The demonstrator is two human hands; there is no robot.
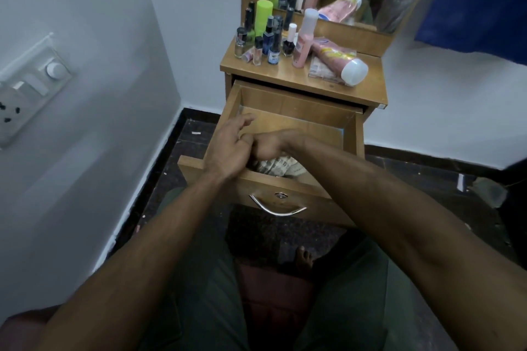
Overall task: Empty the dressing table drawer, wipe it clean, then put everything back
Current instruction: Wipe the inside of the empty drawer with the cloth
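I judge this the wiping step: my right hand [266, 148] is curled on a pale patterned cloth [273, 167] at the near end of the open drawer [296, 120], my left hand [228, 148] loose-fingered beside it, touching. I'd press flat and drag into the corners. Smooth wood laminate, curved chrome handle [275, 206]; glossy bottles [265, 37] stand on the desk [288, 80] above

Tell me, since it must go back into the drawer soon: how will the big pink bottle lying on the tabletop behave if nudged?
The big pink bottle lies on its side and looks round, so it would probably roll. Its glossy surface may be slippery.
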